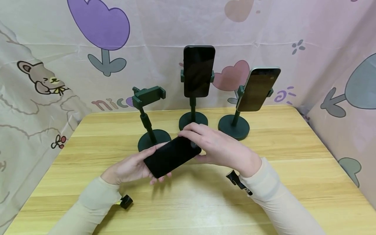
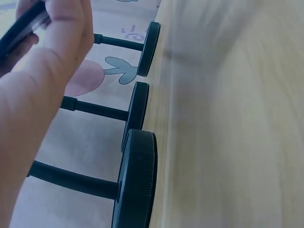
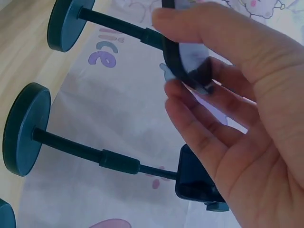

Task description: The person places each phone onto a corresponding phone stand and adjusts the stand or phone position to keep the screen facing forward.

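A black smartphone [image 1: 173, 156] is tilted over the table between both hands, its dark face up. My left hand [image 1: 132, 166] grips its lower left end, thumb along the upper long edge and fingers underneath. At the opposite end, my right hand [image 1: 217, 147] pinches it between thumb and fingers. The right wrist view shows the phone's rounded corner [image 3: 190, 71] in that pinch. Just behind the phone stands a dark green phone stand [image 1: 149, 96] with a bare clamp. In the left wrist view, the left hand [image 2: 61, 38] shows beside the phone's edge [image 2: 21, 28].
A second stand [image 1: 193, 119] at the back middle carries an upright black phone [image 1: 199, 71]. To its right, another stand [image 1: 234, 127] bears a tilted phone with a light frame [image 1: 258, 89]. A printed cloth [image 1: 158, 32] hangs behind the wooden table [image 1: 293, 182].
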The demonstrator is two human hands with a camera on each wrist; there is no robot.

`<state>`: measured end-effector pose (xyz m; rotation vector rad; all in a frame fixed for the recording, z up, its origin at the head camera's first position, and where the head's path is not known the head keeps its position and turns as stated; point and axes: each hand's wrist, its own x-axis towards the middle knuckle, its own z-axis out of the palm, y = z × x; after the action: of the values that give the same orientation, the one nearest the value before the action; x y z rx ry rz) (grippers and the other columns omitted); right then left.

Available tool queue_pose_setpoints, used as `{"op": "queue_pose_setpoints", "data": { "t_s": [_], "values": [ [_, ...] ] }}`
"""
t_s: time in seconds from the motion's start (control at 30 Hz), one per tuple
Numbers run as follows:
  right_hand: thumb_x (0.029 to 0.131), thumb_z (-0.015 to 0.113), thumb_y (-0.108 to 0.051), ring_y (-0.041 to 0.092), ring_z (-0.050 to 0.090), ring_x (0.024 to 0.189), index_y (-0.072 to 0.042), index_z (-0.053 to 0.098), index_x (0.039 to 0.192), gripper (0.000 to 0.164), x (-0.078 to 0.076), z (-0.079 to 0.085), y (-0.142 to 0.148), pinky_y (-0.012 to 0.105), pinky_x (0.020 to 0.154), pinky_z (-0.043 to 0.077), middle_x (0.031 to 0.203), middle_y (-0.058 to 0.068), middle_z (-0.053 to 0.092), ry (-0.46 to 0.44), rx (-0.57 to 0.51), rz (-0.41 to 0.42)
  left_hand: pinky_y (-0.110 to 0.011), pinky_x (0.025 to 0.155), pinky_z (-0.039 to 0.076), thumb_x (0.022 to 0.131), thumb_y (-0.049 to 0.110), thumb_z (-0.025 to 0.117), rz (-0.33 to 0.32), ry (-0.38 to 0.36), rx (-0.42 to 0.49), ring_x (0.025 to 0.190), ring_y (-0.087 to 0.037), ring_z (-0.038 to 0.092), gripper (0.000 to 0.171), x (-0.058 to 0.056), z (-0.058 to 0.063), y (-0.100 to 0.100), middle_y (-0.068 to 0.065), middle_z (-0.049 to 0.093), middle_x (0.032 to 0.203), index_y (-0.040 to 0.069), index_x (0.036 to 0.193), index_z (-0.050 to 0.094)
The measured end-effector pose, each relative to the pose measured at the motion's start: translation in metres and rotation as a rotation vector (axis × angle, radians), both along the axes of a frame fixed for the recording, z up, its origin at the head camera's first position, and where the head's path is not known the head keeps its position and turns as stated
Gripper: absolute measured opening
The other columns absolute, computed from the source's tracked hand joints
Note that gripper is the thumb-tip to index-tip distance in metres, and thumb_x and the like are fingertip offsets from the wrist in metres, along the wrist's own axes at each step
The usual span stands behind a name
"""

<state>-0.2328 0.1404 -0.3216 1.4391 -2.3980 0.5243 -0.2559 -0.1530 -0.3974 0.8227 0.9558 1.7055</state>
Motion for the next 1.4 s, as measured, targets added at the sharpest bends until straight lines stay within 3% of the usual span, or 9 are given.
{"op": "queue_pose_setpoints", "data": {
  "t_s": [0.23,0.43,0.53,0.67,0.83,0.97,1.1,1.23,1.4],
  "values": [
    [0.078,0.073,-0.005,0.009,0.051,0.091,-0.004,0.057,0.122,0.047,-0.005,-0.001,0.0,0.021,0.077,0.046,0.114,0.002,0.05,0.073,-0.067,-0.069,-0.032,0.07,0.044,0.109,0.024,0.003,0.084,0.1,-0.004,0.095,-0.033,0.049,0.047,0.002,0.0,0.007,-0.04,0.04,0.121,0.015,0.155,0.009],
    [0.084,0.071,-0.019,0.012,0.053,0.101,-0.002,0.05,0.13,0.053,-0.014,-0.003,0.004,0.025,0.084,0.047,0.12,0.004,0.052,0.014,-0.185,-0.152,-0.032,0.071,0.044,0.109,0.022,0.002,0.194,0.184,0.018,0.092,-0.031,0.051,0.047,0.003,0.001,0.01,-0.032,0.046,0.12,0.012,0.154,0.011],
    [0.086,0.071,-0.031,0.014,0.057,0.102,-0.004,0.049,0.133,0.059,-0.017,-0.005,0.006,0.027,0.087,0.048,0.118,0.003,0.055,-0.127,-0.31,-0.257,-0.034,0.073,0.044,0.109,0.021,0.002,0.241,0.205,0.042,0.095,-0.035,0.048,0.046,0.003,0.002,0.012,-0.034,0.043,0.12,0.011,0.153,0.009],
    [0.087,0.067,-0.044,0.009,0.06,0.101,-0.01,0.046,0.137,0.064,-0.021,-0.007,0.004,0.029,0.088,0.049,0.116,0.001,0.06,-0.429,-0.495,-0.369,-0.036,0.076,0.043,0.109,0.021,0.005,0.322,0.246,0.055,0.097,-0.037,0.045,0.043,0.004,0.003,0.016,-0.034,0.04,0.12,0.01,0.15,0.01],
    [0.088,0.064,-0.049,0.006,0.06,0.103,-0.011,0.038,0.144,0.073,-0.021,-0.015,-0.006,0.028,0.088,0.049,0.12,0.003,0.06,-0.714,-0.595,-0.374,-0.038,0.076,0.046,0.109,0.026,0.016,0.498,0.416,-0.021,0.092,-0.029,0.05,0.039,0.007,0.004,0.02,-0.027,0.043,0.121,0.013,0.146,0.019],
    [0.089,0.065,-0.046,0.009,0.06,0.106,-0.009,0.038,0.145,0.073,-0.019,-0.02,-0.018,0.028,0.088,0.049,0.121,0.003,0.059,-0.832,-0.642,-0.366,-0.045,0.075,0.047,0.108,0.033,0.02,0.606,0.603,-0.105,0.098,-0.033,0.049,0.04,0.012,0.004,0.026,-0.023,0.046,0.122,0.014,0.143,0.021],
    [0.091,0.065,-0.04,0.013,0.06,0.106,-0.006,0.043,0.139,0.063,-0.015,-0.021,-0.027,0.03,0.09,0.048,0.12,0.006,0.059,-0.923,-0.74,-0.331,-0.049,0.076,0.048,0.109,0.029,0.021,0.665,0.774,-0.161,0.101,-0.034,0.048,0.037,0.017,0.004,0.032,-0.018,0.046,0.124,0.013,0.142,0.022],
    [0.093,0.064,-0.033,0.018,0.061,0.106,-0.003,0.048,0.131,0.051,-0.012,-0.021,-0.033,0.031,0.09,0.048,0.118,0.012,0.061,-0.99,-0.869,-0.252,-0.047,0.077,0.048,0.109,0.018,0.022,0.702,0.888,-0.2,0.102,-0.029,0.049,0.03,0.024,0.008,0.037,-0.012,0.046,0.122,0.009,0.137,0.024],
    [0.091,0.066,-0.031,0.02,0.061,0.106,-0.002,0.05,0.127,0.049,-0.009,-0.024,-0.038,0.031,0.088,0.049,0.118,0.015,0.062,-1.019,-0.968,-0.223,-0.045,0.08,0.049,0.108,0.011,0.026,0.74,0.985,-0.226,0.103,-0.024,0.049,0.027,0.035,0.022,0.045,-0.013,0.045,0.117,-0.002,0.131,0.024]
  ]
}}
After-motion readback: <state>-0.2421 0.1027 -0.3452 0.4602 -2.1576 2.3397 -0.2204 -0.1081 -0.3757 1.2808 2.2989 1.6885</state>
